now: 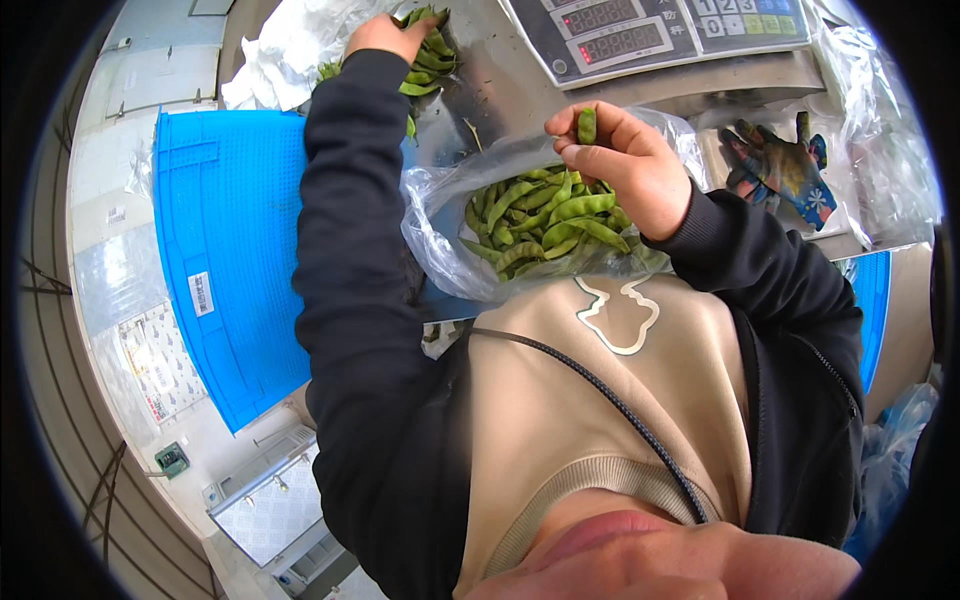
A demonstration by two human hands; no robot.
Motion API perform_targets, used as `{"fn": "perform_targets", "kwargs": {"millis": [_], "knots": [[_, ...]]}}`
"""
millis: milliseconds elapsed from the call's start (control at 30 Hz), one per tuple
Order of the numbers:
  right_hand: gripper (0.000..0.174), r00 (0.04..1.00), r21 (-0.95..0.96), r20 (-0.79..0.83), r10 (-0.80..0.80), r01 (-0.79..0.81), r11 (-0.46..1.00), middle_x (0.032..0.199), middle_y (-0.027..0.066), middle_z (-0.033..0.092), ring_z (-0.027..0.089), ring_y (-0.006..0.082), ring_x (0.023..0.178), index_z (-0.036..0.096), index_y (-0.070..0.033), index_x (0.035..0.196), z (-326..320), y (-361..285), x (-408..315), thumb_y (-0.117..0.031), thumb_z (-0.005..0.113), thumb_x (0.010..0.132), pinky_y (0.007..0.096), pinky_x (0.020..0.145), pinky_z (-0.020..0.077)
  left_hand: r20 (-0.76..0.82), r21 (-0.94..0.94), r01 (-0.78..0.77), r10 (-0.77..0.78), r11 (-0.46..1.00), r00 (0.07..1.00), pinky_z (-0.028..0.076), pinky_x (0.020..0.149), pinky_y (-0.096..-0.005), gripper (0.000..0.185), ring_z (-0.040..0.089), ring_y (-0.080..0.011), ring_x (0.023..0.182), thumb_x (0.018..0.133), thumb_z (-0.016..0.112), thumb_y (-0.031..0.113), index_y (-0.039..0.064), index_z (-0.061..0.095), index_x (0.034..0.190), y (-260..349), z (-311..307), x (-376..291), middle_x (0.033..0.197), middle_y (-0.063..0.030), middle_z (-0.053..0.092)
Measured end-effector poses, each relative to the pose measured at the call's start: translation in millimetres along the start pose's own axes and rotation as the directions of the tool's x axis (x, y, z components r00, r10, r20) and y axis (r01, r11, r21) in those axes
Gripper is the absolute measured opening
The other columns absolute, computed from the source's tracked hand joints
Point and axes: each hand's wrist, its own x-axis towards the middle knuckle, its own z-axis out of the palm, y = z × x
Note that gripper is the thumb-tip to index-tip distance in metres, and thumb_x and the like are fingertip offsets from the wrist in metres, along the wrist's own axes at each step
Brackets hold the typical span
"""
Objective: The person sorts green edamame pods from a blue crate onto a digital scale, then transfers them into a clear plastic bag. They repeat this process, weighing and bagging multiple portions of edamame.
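Observation:
My left hand [386, 37] reaches to the far left and rests on a small pile of green bean pods [435, 60] on the metal tabletop; whether its fingers grip any is hard to tell. My right hand [626, 161] is raised over the right part of a clear plastic bag [442, 259]. Between its thumb and fingers is a short green pod piece [586, 126]. The bag lies open in front of my chest, holding many flat green bean pods [544, 214].
A digital scale [652, 37] stands at the far right of the metal tabletop [487, 82]. Patterned gloves [787, 172] lie right of the bag, beside crumpled clear plastic [885, 135]. Crumpled white sheeting [277, 64] is at the upper left, above a blue plastic crate [232, 247].

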Motion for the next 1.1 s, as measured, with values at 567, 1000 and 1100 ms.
{"fn": "perform_targets", "kwargs": {"millis": [567, 1000, 1100], "knots": [[0.033, 0.994, -0.021, 0.070, 0.086, -0.084, 0.996, 0.105, -0.0004, 0.061, 0.055, 0.0082, 0.094, 0.060, -0.003, 0.123, -0.3, 6.7, -0.2, -0.021, 0.067, 0.096, 0.0241, 0.081, 0.0444, 0.346, -0.920, 0.386, 0.326, -0.067, 0.880, 0.049, 0.066, -0.0241, 0.033, 0.061, -0.0113, 0.078, 0.100, 0.060, 0.019, 0.001, 0.063, 0.128, -1.7, -67.5, -100.6, 0.107, -0.0107, 0.071], [0.027, 0.955, 0.289, -0.090, 0.282, -0.246, 0.925, 0.075, -0.0006, 0.055, 0.048, 0.0075, 0.060, 0.059, -0.010, 0.094, 2.1, 14.5, 5.0, -0.036, 0.061, 0.101, 0.0232, 0.055, 0.0402, 0.040, -0.912, -0.086, 0.297, 0.401, 0.954, 0.054, 0.083, -0.0276, 0.036, 0.067, -0.0115, 0.096, 0.094, 0.065, 0.011, 0.003, 0.063, 0.129, 55.2, -46.2, -98.6, 0.108, -0.0068, 0.072], [0.033, 0.957, 0.219, 0.007, 0.291, -0.286, 0.933, 0.071, 0.0014, 0.055, 0.047, 0.0093, 0.057, 0.055, -0.009, 0.084, 5.3, 14.5, 3.1, -0.037, 0.061, 0.100, 0.0249, 0.053, 0.0390, 0.013, -0.236, -0.466, 0.483, 0.852, 0.876, 0.042, 0.109, -0.0411, 0.070, 0.052, -0.0294, 0.131, 0.080, 0.075, 0.016, 0.011, 0.049, 0.144, -22.8, -27.4, -33.6, 0.140, -0.0146, 0.055]]}}
